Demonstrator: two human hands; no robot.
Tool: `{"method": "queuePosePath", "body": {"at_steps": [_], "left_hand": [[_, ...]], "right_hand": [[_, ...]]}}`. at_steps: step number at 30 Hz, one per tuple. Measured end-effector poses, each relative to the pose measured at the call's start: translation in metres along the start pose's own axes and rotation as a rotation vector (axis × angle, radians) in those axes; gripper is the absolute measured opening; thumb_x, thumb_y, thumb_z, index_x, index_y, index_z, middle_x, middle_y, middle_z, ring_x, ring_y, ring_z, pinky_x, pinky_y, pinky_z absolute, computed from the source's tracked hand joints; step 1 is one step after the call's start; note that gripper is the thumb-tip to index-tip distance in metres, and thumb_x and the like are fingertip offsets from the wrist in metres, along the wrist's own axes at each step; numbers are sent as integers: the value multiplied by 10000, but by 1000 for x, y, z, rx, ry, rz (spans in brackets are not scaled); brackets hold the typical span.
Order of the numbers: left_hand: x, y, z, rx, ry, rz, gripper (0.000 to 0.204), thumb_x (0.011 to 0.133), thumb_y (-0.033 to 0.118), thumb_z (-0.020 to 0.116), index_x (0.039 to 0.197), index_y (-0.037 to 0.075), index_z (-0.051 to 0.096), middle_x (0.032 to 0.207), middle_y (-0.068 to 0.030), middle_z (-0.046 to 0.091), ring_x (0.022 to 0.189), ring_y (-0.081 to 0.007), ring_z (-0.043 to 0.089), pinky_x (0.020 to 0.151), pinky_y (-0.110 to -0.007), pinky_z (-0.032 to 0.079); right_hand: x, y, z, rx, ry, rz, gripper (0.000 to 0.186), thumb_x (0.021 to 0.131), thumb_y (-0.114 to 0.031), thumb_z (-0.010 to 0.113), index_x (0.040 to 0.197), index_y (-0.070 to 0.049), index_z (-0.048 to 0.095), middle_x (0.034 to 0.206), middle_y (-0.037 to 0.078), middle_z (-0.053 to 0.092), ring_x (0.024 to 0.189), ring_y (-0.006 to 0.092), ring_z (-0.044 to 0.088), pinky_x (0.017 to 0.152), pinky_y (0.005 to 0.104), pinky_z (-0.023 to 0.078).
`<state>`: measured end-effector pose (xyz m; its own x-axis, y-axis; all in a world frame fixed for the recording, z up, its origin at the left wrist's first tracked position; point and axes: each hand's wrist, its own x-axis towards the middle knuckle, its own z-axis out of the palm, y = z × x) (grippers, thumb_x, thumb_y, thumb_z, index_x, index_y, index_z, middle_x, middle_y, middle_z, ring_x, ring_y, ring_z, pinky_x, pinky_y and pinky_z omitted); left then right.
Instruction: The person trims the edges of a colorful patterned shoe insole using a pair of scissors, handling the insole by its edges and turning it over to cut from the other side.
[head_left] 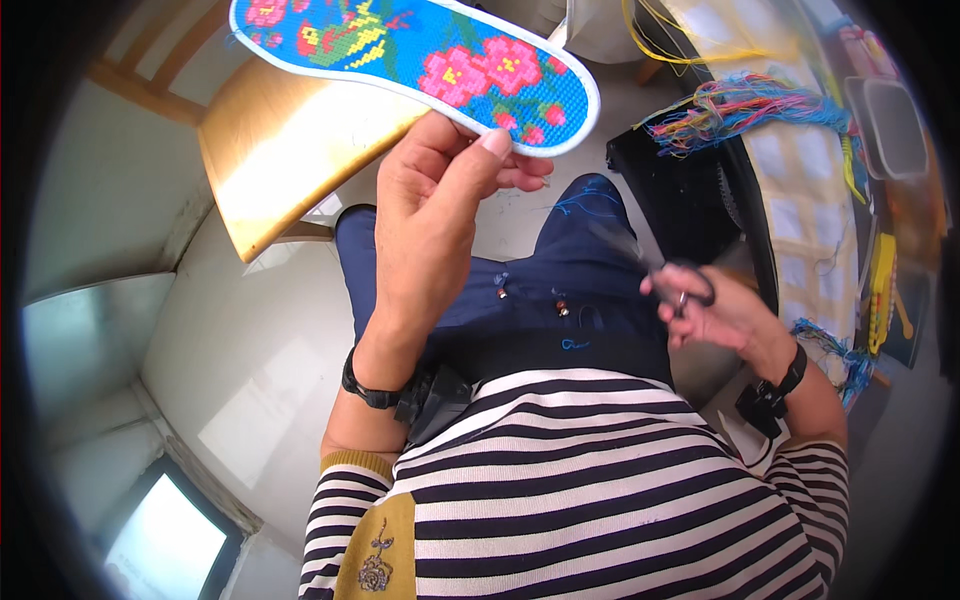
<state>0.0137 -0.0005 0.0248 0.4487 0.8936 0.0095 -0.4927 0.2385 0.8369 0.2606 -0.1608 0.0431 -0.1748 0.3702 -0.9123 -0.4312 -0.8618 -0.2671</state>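
Note:
Raised at the top of the view is an embroidered insole (400, 75), blue with pink flowers, green leaves and a white edge. My left hand (440, 200) pinches its lower edge between thumb and fingers. Over my right thigh, my right hand (715, 315) grips a pair of scissors (690, 287) by the dark handles; their blades are smeared by motion. The scissors are apart from the insole. Bits of blue thread (575, 345) lie on my dark trousers (460, 310).
A wooden chair (290, 150) stands at the left. On the right, a checked cloth (800, 190) bears a bundle of multicoloured threads (745, 112), with a clear plastic box (887, 130) beside it. A black bag (680, 180) sits next to my right knee.

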Motion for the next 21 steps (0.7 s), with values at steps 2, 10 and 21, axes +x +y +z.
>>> {"method": "queuePosePath", "body": {"at_steps": [2,10,21], "left_hand": [[-1,0,1,39,-36,-29,212,914,121,540,1025,-56,574,905,-126,650,800,-169,649,739,-273,522],[-2,-7,0,101,-50,-24,209,922,126,537,1022,-53,574,900,-115,649,792,-147,638,725,-261,510],[-2,-6,3,136,-52,-8,192,918,112,542,1006,-54,583,872,-110,654,774,-131,627,730,-244,492]], "right_hand": [[-13,2,5,-39,39,94,340,862,-222,645,1108,-4,558,767,36,564,546,114,512,575,257,468],[-58,-20,61,-1664,908,-1485,645,566,45,741,1192,-24,600,920,126,549,763,228,508,673,314,450],[-57,-32,66,-1938,787,-1477,631,558,-15,721,1179,-3,607,960,166,536,799,296,501,689,376,420]]}}
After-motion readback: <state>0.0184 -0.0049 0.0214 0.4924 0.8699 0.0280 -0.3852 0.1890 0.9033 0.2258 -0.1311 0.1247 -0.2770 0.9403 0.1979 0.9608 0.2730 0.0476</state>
